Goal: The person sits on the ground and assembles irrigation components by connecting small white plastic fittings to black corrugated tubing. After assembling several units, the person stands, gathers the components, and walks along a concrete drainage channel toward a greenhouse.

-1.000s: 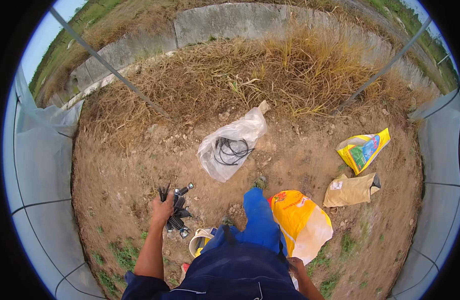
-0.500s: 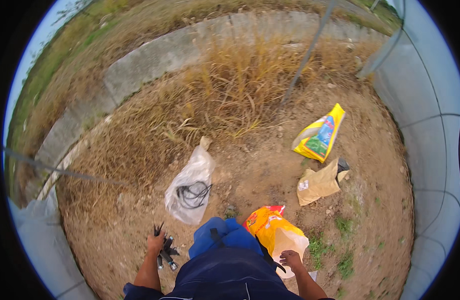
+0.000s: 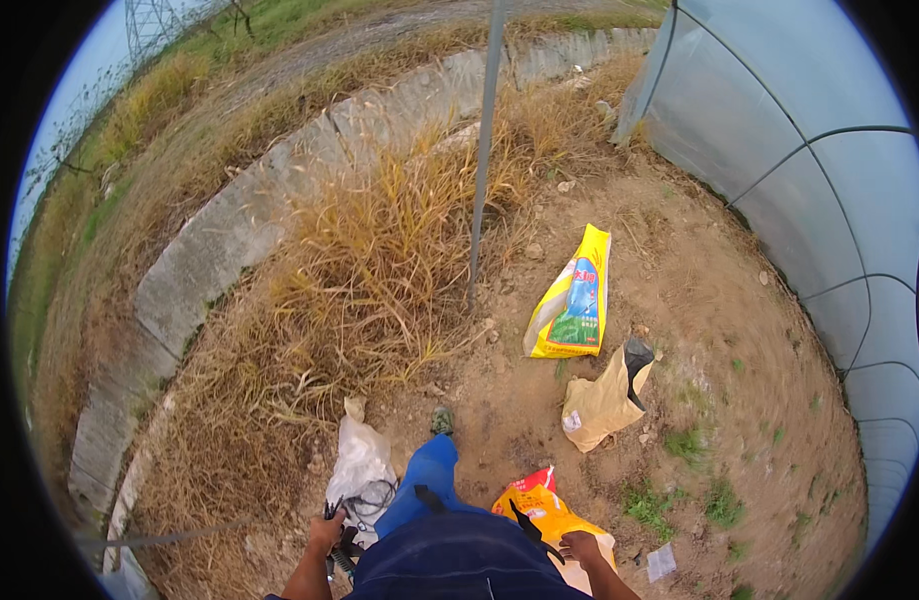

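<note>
My left hand is closed around a bundle of black pieces, some with pale ends; their exact kind does not show. Just ahead of it, a translucent white plastic bag lies on the soil with thin black tubing or cord in its lower part. My right hand hangs over an orange and red bag, its fingers loosely bent and holding nothing I can see. Whether it touches the bag, I cannot tell. A dark strap hangs at my right side.
Farther ahead stand a yellow bag and an open brown paper sack with a dark lining. A metal pole rises from dry grass. A low concrete wall curves behind; plastic sheeting borders the right.
I have stepped forward, with one shoe now showing, and the view has swung right. The left hand, still gripping the black pieces, is now beside the white bag. The right hand remains over the orange bag.
</note>
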{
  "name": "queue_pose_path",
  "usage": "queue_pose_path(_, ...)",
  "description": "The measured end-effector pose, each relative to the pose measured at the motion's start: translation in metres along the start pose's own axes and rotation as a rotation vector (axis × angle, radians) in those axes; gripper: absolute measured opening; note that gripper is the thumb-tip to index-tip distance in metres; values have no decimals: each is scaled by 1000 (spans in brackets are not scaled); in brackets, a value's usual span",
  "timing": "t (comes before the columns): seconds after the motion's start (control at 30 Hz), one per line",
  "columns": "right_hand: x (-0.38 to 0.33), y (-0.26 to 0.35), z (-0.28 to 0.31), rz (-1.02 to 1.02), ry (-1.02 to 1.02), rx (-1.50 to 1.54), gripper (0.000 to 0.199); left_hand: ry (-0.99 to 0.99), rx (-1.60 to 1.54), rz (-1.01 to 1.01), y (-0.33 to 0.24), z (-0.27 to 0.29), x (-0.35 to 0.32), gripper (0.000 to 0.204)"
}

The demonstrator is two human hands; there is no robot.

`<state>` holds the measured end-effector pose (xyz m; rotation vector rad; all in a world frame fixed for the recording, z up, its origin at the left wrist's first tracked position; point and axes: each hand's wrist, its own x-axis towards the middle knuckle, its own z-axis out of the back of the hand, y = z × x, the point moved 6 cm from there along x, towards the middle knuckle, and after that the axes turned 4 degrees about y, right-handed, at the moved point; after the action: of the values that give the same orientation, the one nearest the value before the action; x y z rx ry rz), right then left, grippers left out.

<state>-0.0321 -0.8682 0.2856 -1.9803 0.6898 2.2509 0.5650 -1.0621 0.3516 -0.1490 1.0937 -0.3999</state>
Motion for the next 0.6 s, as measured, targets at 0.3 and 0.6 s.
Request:
queue_pose_path(0.3,8,132,-19,138,-132,170,27,170,514,-483,-306,-107,29,45)
queue_pose_path(0.6,68,139,-8,-109,-72,3,24,465,347,-659,-583,-252,-57,35)
